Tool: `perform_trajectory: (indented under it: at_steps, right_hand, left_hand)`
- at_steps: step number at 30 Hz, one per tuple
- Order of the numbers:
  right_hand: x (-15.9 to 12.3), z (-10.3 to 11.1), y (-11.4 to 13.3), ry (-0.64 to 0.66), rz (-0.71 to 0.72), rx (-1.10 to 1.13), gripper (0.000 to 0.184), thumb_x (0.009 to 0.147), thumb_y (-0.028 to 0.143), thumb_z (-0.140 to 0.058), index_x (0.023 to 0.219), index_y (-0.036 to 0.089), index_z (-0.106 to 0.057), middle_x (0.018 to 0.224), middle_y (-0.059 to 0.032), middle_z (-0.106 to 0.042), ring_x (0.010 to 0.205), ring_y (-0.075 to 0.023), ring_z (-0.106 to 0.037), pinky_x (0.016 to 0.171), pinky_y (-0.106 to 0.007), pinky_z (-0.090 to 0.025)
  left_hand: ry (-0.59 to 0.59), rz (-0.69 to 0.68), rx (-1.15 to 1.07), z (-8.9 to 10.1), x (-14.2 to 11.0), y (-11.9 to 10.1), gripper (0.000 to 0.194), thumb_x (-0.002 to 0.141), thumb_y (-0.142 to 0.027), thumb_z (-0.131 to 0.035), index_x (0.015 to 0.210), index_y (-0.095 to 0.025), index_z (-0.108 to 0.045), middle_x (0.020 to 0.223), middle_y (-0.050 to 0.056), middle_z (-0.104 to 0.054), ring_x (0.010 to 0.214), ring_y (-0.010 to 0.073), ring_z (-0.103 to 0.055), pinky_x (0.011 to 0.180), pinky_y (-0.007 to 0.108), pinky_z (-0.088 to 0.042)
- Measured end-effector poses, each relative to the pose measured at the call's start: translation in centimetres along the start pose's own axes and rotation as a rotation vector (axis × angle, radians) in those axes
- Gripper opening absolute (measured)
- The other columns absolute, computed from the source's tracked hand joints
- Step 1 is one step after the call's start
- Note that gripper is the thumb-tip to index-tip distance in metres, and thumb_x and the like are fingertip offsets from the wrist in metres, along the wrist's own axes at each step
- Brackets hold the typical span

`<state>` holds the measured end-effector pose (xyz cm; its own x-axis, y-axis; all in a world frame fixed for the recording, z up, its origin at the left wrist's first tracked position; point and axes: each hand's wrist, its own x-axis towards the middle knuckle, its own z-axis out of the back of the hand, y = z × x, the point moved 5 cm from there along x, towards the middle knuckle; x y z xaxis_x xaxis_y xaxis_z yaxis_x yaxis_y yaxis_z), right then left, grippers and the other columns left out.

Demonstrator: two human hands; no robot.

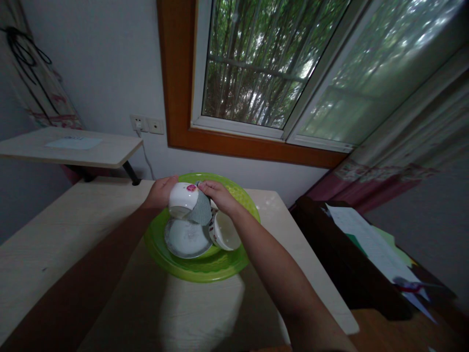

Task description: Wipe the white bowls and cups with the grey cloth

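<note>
We have our left hand closed on the left side of the white bowl, which sits tilted just left of frame center, over the green basin. Our right hand is gripping the gray cloth at the bowl's right side. The bowl shows a red flower print near its upper right.

Under it in the basin we see a plate and, to the right, a patterned bowl tipped on its side. Marks on the paper on the raised shelf, left of frame, are too small for us to read; same for the papers at right.

Edges: the basin's far rim is near the wall; the table's right edge slants to the lower right. We get more tabletop left of the basin than right, and our forearms cross it from both lower corners.
</note>
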<state>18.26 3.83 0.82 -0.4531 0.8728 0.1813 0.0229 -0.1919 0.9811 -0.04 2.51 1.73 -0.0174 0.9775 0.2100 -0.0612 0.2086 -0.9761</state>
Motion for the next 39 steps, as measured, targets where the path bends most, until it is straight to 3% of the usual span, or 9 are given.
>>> perform_trajectory:
  at_steps: [6,12,16,21,32,39]
  right_hand:
    - [0.0,0.2,0.7,-0.051,0.053,-0.004,0.044,0.084,0.062,-0.061,0.078,0.018,-0.059,0.07,0.0035,-0.051,0.064,-0.0105,-0.043,0.059,-0.023,-0.033]
    - [-0.7,-1.1,1.1,0.098,-0.015,-0.068,0.042,0.073,0.054,-0.075,0.092,0.019,-0.063,0.083,0.0018,-0.06,0.073,-0.0125,-0.051,0.064,-0.023,-0.039]
    - [-0.8,-1.1,0.6,0.135,-0.096,-0.132,0.042,0.072,0.056,-0.075,0.084,0.018,-0.061,0.071,0.004,-0.055,0.061,-0.0099,-0.045,0.054,-0.022,-0.033]
    - [-0.7,-0.9,0.3,0.123,-0.093,-0.147,0.044,0.073,0.06,-0.073,0.077,0.018,-0.059,0.061,0.0065,-0.047,0.053,-0.0083,-0.038,0.05,-0.022,-0.028]
    - [-0.6,-0.9,0.0,0.075,-0.109,-0.095,0.049,0.075,0.067,-0.066,0.072,0.019,-0.057,0.062,0.0043,-0.049,0.055,-0.0096,-0.04,0.051,-0.024,-0.029]
    - [-0.4,0.0,1.3,-0.07,0.01,-0.119,0.051,0.08,0.069,-0.06,0.072,0.02,-0.053,0.065,0.0043,-0.044,0.06,-0.0104,-0.038,0.054,-0.024,-0.03]
  left_hand:
    - [0.08,-0.011,0.091,-0.7,-0.4,0.1,0.042,0.083,-0.052,-0.054,0.06,-0.018,-0.047,0.053,-0.002,-0.045,0.048,0.0102,-0.04,0.045,0.025,-0.028]
    - [0.129,-0.152,0.343,-0.8,-0.2,0.3,0.045,0.087,-0.05,-0.048,0.057,-0.017,-0.048,0.056,0.0,-0.048,0.053,0.012,-0.043,0.049,0.026,-0.029]
    - [0.148,-0.194,0.448,-0.8,0.0,0.7,0.046,0.089,-0.051,-0.044,0.058,-0.016,-0.051,0.057,0.001,-0.05,0.055,0.0131,-0.045,0.051,0.026,-0.03]
    - [0.145,-0.204,0.501,-0.8,0.0,0.8,0.047,0.089,-0.05,-0.043,0.059,-0.016,-0.053,0.056,0.001,-0.049,0.055,0.0138,-0.046,0.051,0.026,-0.029]
    - [0.157,-0.208,0.482,-1.1,-0.4,0.1,0.045,0.09,-0.048,-0.042,0.057,-0.018,-0.048,0.056,0.001,-0.048,0.054,0.0136,-0.045,0.051,0.027,-0.029]
    - [0.156,-0.203,0.446,-1.3,-0.5,-0.1,0.044,0.089,-0.047,-0.045,0.054,-0.019,-0.045,0.053,0.0,-0.046,0.052,0.0135,-0.043,0.05,0.027,-0.028]
